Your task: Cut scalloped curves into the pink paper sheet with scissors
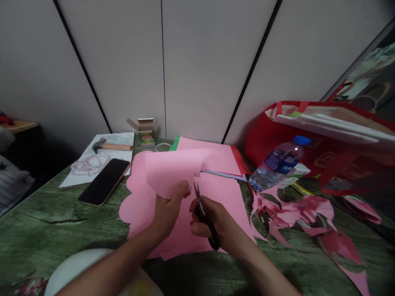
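My left hand (170, 207) grips a sheet of pink paper (173, 168) along its lower right side, thumb on top. The sheet is raised and curls slightly above other pink paper (216, 213) spread on the table. In my right hand (208, 218) is a pair of black-handled scissors (200, 205), blades pointing up and away from me. Their tips are near the sheet's right edge, just right of my left thumb. Pink pieces with scalloped edges (127, 209) lie under the left side of the sheet.
Pink paper scraps (290, 213) lie at right, near a tilted water bottle (276, 164) and a red bag (262, 135). At left are a black phone (105, 182), a hammer (115, 146), beaded strands (89, 164) and a small open box (147, 137). A wall (194, 74) stands behind.
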`<action>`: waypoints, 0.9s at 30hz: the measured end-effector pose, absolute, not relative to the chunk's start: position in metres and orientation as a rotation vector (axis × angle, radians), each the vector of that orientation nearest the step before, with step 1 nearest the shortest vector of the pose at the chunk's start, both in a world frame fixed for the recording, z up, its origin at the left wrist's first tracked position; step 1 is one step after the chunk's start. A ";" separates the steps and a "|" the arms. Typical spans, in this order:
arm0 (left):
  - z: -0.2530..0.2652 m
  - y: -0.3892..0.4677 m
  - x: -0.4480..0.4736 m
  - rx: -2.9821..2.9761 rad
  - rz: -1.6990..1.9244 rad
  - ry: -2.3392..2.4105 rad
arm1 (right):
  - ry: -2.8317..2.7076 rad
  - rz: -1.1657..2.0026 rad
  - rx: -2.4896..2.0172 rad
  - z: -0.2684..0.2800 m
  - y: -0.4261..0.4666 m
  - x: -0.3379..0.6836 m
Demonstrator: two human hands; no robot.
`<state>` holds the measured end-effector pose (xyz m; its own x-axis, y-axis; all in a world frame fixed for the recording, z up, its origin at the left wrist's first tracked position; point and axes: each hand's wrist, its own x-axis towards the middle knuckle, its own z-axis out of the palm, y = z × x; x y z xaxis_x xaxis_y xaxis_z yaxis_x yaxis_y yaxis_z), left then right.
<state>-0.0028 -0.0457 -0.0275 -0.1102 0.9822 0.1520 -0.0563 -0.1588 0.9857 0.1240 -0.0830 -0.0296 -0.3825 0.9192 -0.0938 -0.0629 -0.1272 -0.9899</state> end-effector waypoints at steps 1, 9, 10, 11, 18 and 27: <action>-0.028 -0.047 -0.003 1.228 1.409 1.182 | -1.344 1.615 -1.002 -0.031 -0.083 0.124; -0.034 -0.058 0.000 1.230 1.267 1.153 | -1.278 1.538 -0.987 -0.033 -0.079 0.125; -0.035 -0.058 0.000 1.226 1.260 1.158 | -1.275 1.533 -0.989 -0.033 -0.079 0.125; -0.035 -0.058 0.000 1.222 1.259 1.161 | -1.272 1.529 -0.988 -0.034 -0.080 0.125; -0.034 -0.059 0.001 1.188 1.198 1.135 | -1.309 1.497 -0.970 -0.038 -0.081 0.126; -0.036 -0.058 0.003 1.261 1.132 1.073 | -1.311 1.459 -1.033 -0.034 -0.081 0.129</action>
